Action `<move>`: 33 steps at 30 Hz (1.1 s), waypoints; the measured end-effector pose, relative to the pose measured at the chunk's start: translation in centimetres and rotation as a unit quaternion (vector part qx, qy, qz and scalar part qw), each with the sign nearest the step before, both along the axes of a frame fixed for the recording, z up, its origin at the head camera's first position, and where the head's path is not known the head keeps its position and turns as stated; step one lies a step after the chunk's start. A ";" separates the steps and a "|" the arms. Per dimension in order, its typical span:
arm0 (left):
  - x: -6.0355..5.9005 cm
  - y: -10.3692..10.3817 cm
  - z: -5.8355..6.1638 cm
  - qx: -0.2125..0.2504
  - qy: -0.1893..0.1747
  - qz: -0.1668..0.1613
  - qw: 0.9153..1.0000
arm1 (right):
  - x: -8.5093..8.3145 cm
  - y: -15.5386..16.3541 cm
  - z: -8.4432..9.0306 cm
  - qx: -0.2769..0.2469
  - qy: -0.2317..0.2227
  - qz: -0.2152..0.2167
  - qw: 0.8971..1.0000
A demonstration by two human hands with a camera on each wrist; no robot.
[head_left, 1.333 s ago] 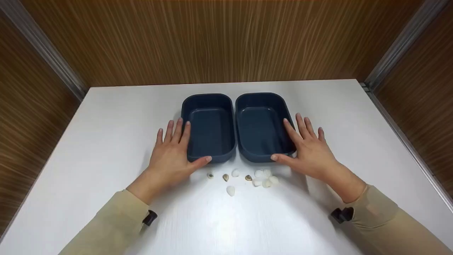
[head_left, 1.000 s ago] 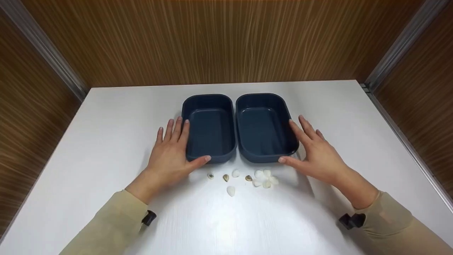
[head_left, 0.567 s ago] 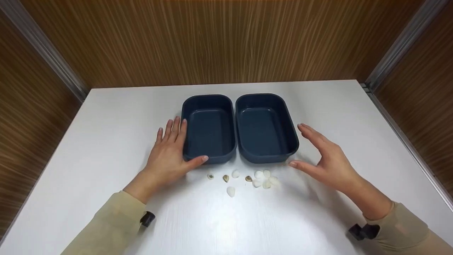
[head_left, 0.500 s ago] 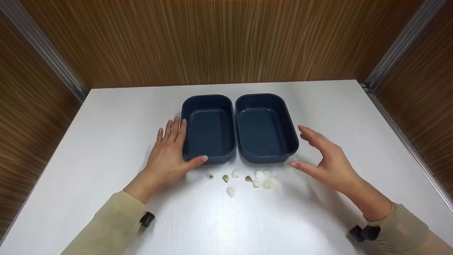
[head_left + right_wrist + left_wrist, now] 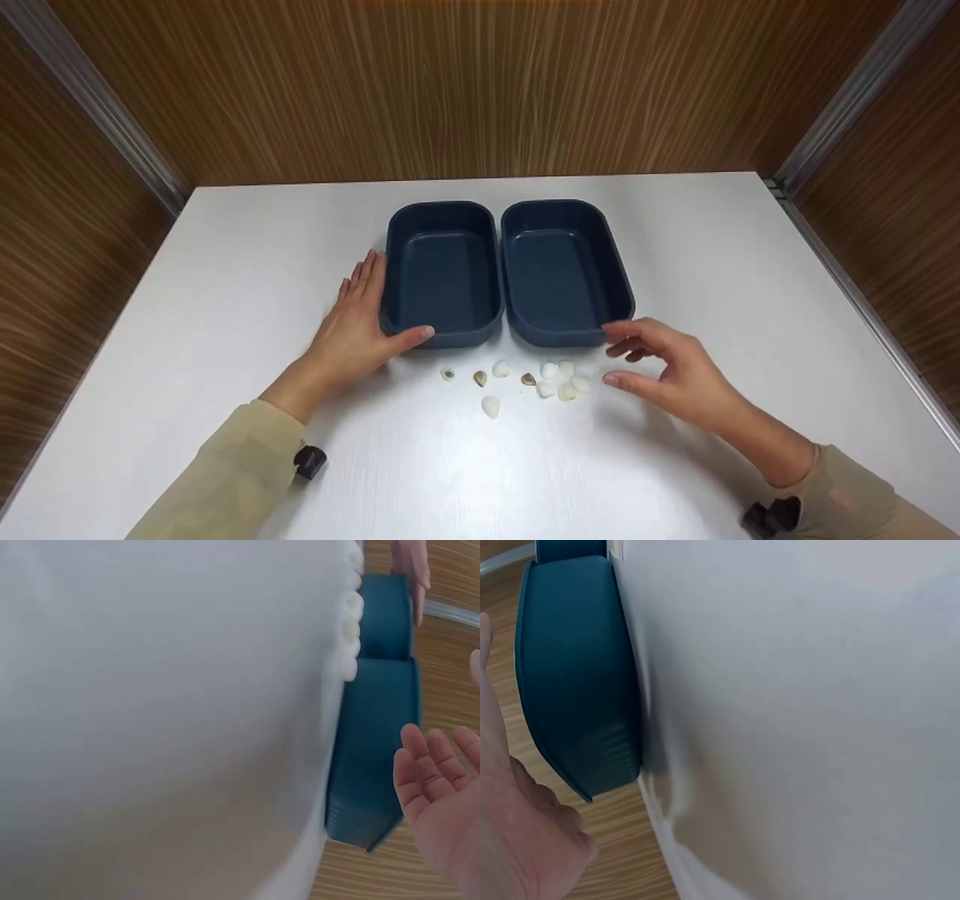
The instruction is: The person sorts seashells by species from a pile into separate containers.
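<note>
Two dark blue trays stand side by side on the white table [image 5: 225,247]: the left tray [image 5: 442,270] and the right tray [image 5: 562,270], both with nothing inside. My left hand [image 5: 360,322] lies against the left tray's outer side, fingers straight, thumb on its near corner. My right hand [image 5: 660,367] hovers just right of several small white and brown shells [image 5: 525,379], fingers loosely bent, holding nothing. The left wrist view has the left tray [image 5: 577,690] side-on; the right wrist view has both trays [image 5: 375,742] and the shells [image 5: 349,622].
Wood-grain walls [image 5: 480,82] close in the table at the back and on both sides, with metal corner strips [image 5: 847,97]. Bare white tabletop lies left, right and in front of the trays.
My right hand left the right tray's side and came down and toward me, beside the shells, its fingers bending. My left hand slid slightly left along its tray. The trays stayed put.
</note>
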State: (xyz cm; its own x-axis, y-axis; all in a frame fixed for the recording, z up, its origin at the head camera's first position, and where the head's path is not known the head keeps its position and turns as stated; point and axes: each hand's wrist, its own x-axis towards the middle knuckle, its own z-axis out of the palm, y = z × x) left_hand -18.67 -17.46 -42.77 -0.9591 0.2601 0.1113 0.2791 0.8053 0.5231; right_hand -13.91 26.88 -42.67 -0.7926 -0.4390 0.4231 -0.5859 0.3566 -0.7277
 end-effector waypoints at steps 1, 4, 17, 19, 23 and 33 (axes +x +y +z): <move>-0.1 -0.1 -0.1 0.007 -0.004 0.000 1.000 | 0.1 -0.1 -0.1 0.002 -0.009 0.002 1.000; -0.2 -0.2 -0.3 0.018 -0.014 0.000 1.000 | 0.3 -0.2 -0.3 0.009 -0.039 0.007 0.999; -0.7 -0.5 -0.9 0.014 -0.038 0.000 0.999 | -0.3 -0.5 -1.3 0.039 -0.132 0.042 0.990; -0.7 -0.4 -0.9 0.012 -0.037 -0.003 0.999 | -0.3 -0.5 -1.6 0.037 -0.144 0.048 0.988; -0.8 -0.3 -0.9 0.009 -0.037 -0.003 0.999 | -0.6 -0.3 -2.0 0.034 -0.154 0.060 0.986; -1.0 -0.2 -0.8 0.002 -0.037 -0.005 0.999 | -1.0 -0.1 -2.8 0.066 -0.139 0.060 0.986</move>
State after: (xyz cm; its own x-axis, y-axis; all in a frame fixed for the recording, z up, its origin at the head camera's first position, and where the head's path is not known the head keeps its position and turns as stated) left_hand -19.64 -17.64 -43.62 -0.9620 0.2698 0.0415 0.2481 0.8009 0.5450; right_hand -14.87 26.81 -45.42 -0.8087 -0.5735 0.1303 -0.4144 0.3984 -0.8183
